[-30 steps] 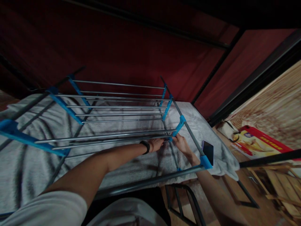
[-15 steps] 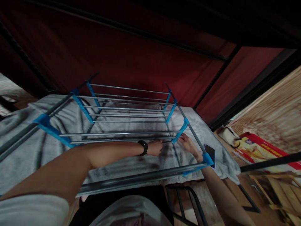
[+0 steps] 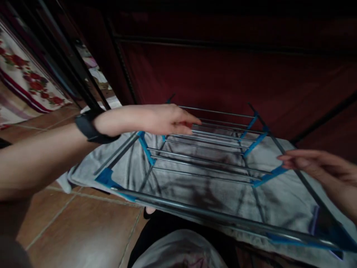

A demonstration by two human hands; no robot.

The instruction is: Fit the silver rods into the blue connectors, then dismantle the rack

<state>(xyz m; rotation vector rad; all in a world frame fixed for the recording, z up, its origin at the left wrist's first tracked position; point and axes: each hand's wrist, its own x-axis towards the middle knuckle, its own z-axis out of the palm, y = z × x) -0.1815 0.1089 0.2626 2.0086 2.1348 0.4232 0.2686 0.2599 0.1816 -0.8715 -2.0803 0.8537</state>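
A clothes drying rack (image 3: pixel 206 141) with grey metal tubes and blue plastic brackets stands on a grey blanket. My left hand (image 3: pixel 170 119), with a black band on its wrist, hovers over the rack's left part. Its fingers are stretched forward, the thumb apart, and nothing is in it. On the other side, my right hand (image 3: pixel 315 163) is at the right side tube, beside a blue bracket (image 3: pixel 272 175). Its fingers reach out loosely with nothing visible in them; whether they touch the bracket I cannot tell.
The grey blanket (image 3: pixel 195 193) covers the surface below the rack. A phone (image 3: pixel 325 223) lies at the front right, partly behind the tube. Dark red panels (image 3: pixel 223 74) rise behind. Brown floor tiles (image 3: pixel 92 223) and a flowered cloth (image 3: pixel 30 80) are to the left.
My view has swung left. My left hand has left the front inner bar and lifted over the rack's left part. My right hand has risen from below the bracket to the side tube.
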